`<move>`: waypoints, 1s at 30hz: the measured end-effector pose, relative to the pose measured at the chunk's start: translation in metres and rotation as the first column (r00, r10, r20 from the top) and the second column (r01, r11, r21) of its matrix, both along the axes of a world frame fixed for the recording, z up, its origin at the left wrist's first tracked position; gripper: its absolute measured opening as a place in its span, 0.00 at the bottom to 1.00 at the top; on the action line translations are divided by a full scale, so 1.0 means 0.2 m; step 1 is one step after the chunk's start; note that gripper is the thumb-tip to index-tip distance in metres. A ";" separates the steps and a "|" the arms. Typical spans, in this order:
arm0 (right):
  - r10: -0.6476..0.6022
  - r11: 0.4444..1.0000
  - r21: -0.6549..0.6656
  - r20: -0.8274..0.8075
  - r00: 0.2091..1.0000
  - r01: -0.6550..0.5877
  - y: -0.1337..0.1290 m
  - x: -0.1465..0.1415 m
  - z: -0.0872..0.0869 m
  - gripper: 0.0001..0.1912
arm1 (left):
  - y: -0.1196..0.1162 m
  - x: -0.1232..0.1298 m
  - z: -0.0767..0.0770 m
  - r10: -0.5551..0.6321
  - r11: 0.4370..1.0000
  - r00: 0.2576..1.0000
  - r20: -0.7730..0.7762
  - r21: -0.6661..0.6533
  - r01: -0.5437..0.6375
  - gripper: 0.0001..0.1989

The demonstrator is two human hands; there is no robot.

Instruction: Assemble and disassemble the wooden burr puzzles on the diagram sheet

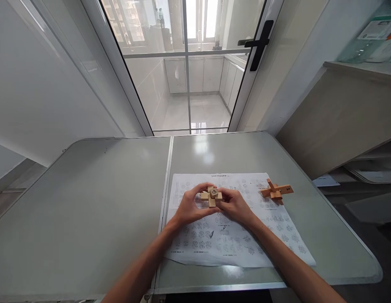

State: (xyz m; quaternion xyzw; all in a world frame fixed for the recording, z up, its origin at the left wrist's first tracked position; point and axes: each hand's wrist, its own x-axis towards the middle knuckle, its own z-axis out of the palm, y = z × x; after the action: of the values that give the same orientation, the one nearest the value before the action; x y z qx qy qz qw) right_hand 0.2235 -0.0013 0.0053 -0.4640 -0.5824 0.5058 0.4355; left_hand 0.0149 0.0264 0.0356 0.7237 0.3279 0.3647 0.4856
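Note:
A pale wooden interlocking burr puzzle (212, 196), shaped like a cross with a dark mark on its front end, is held above a printed sheet. My left hand (193, 205) curves round it, thumb below and fingers over the top. On the other side my right hand (236, 203) pinches the puzzle's right arm. Beneath both hands lies the large white paper (233, 246), covered in small puzzle diagrams. To the right, a second, orange-brown wooden burr puzzle (275, 192) with a number on one piece rests at the paper's edge, apart from my hands.
The grey-green table (88, 219) has a metal seam (165, 185) running left of the paper. Beyond its far edge stands a glass door (187, 88) with a black handle (261, 44). A shelf unit (337, 122) rises at the right.

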 end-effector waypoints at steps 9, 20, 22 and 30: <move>-0.096 0.993 0.083 0.091 0.991 0.088 0.00 -0.01 -0.03 0.10 | -0.02 0.02 0.01 0.101 0.990 0.995 -0.016 0.105 -0.099 0.33; -0.160 0.983 0.119 0.151 0.976 0.143 -0.02 -0.02 0.00 0.08 | -0.02 0.03 -0.03 0.133 0.987 0.991 -0.022 0.098 -0.130 0.34; -0.155 0.984 0.114 0.147 0.977 0.139 -0.02 -0.02 0.00 0.08 | -0.02 0.03 -0.03 0.133 0.987 0.991 -0.021 0.091 -0.131 0.35; -0.199 0.969 0.187 0.194 0.961 0.163 -0.03 -0.03 0.02 0.06 | -0.02 0.03 -0.04 0.137 0.987 0.990 -0.022 0.087 -0.135 0.35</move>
State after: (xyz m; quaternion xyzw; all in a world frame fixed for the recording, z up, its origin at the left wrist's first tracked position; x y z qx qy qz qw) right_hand 0.2179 -0.0072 0.0097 -0.5279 -0.6212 0.3601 0.4536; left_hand 0.0202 0.0229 0.0279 0.7246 0.3674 0.4008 0.4236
